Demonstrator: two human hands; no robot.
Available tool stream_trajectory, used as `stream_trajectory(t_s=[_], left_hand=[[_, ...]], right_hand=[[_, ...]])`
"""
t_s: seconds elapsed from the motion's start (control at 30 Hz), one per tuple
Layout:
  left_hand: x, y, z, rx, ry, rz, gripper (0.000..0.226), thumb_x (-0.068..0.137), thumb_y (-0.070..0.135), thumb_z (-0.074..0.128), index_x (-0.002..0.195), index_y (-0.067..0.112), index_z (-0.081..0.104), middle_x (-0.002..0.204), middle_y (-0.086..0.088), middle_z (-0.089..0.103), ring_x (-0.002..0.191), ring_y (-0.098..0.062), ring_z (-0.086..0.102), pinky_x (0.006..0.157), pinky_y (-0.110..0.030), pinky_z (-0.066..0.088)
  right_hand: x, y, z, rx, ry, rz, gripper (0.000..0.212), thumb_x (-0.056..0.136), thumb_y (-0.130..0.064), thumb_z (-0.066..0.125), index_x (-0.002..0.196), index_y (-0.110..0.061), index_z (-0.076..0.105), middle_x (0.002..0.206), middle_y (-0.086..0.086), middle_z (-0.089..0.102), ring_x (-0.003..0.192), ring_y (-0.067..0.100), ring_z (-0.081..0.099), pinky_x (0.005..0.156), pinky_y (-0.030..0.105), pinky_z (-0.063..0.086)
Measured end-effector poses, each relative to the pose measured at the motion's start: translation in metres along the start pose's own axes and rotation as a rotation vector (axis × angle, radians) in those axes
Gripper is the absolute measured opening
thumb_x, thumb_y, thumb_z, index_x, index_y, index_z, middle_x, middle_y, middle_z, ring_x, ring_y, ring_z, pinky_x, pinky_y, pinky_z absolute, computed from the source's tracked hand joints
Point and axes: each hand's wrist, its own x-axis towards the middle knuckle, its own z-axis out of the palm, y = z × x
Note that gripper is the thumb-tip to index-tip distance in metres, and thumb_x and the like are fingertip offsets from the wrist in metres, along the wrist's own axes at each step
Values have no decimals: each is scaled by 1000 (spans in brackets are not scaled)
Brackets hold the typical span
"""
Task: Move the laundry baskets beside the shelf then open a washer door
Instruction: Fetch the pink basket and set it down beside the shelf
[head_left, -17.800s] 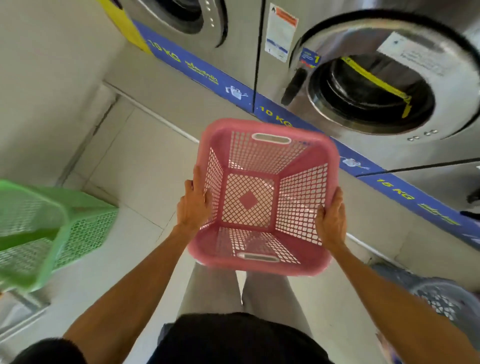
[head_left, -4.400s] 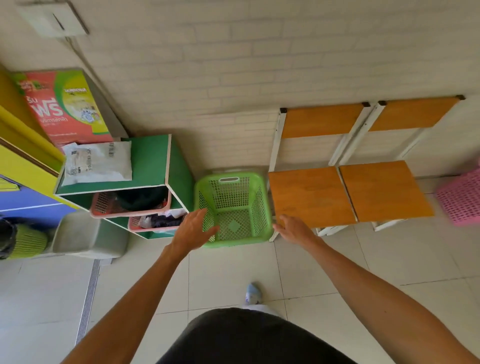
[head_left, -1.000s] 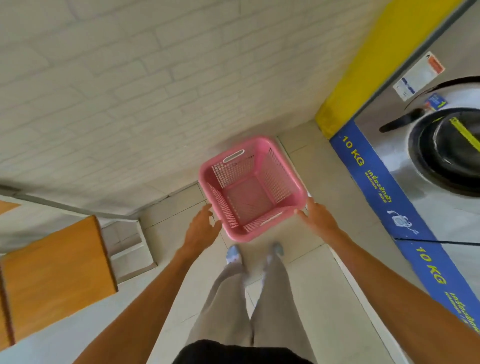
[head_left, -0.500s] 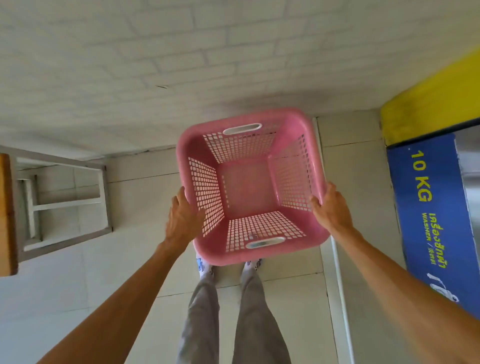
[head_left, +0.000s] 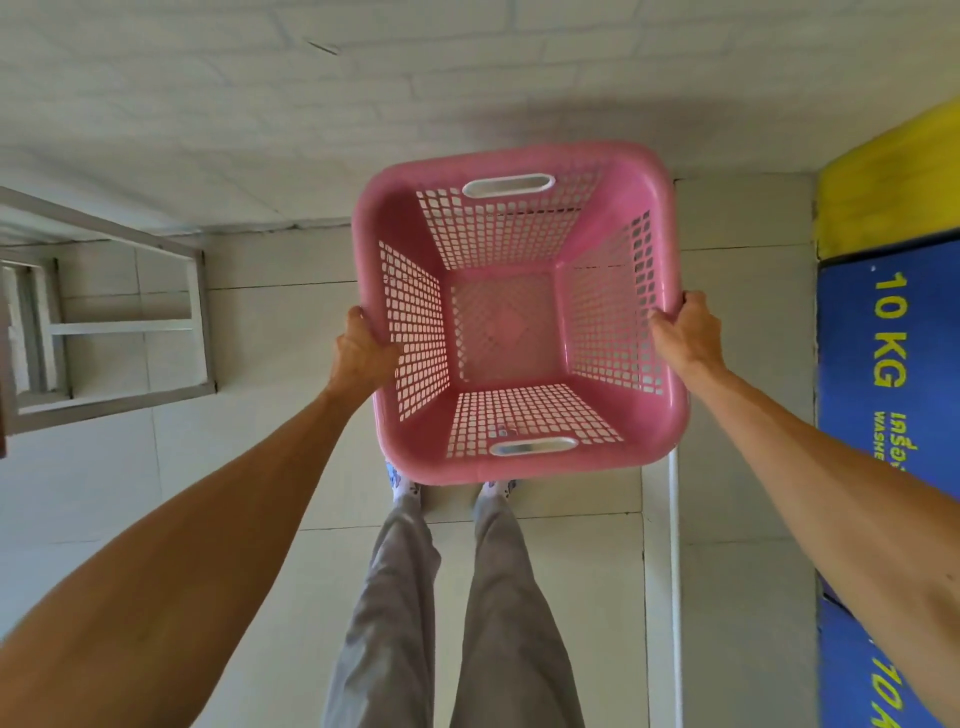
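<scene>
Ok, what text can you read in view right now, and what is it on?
"10 KG": yellow, on the blue panel at right.
"WASHE": small, cut off by the right arm, same panel.
Small non-Latin script beside it: not readable to me.
Yellow characters lower down: cut off.
Pink basket: no text.

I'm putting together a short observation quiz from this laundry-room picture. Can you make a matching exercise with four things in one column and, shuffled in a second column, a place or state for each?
Things:
1. pink basket
2. left hand
3. blue 10 KG panel
4. white metal frame

Places or states:
A. at the right edge of the view
B. lifted off the floor, nothing inside
C. on the floor at the left, by the wall
D. gripping the basket's left rim

Pairs: 1-B, 2-D, 3-A, 4-C
</scene>
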Motion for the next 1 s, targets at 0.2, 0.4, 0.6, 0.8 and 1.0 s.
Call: stream_trajectory(t_s=[0.2,0.4,0.6,0.8,1.0], left_hand=[[-63,0,-38,-55,34,187,67,95,19,52,151,21,16,102,1,64,74,-15,69,62,-34,61],[-167,13,-106,-148,139,197,72,94,21,54,156,24,15,115,2,59,75,-7,66,48,-8,48],[-277,5,-198,-324,252,207,70,89,35,67,150,30,34,112,6,62,69,21,62,49,-4,47],[-366,-50,-280,-470,429,199,66,87,37,70,147,29,42,97,15,62,70,19,64,49,-3,45],[-434,-166,-355,-578,600,91,68,88,26,70,150,21,42,104,7,64,71,25,60,49,2,41]], right_hand=[[-61,-15,-31,11,26,-37,30,101,-21,50,124,-4,43,97,11,63,55,16,60,38,22,43],[-159,-55,-97,25,44,-164,32,103,-31,48,124,-9,42,90,13,68,57,29,70,46,43,59],[-268,-99,-154,19,85,-378,46,104,-37,46,144,-17,34,73,-22,48,42,-8,54,34,1,33],[-375,-166,-154,7,85,-556,58,104,-33,49,155,-12,30,74,-8,47,55,0,61,39,-6,29],[-482,-250,-98,-85,-63,-749,57,105,-42,43,156,-23,25,81,-12,55,46,-7,56,39,-2,35]])
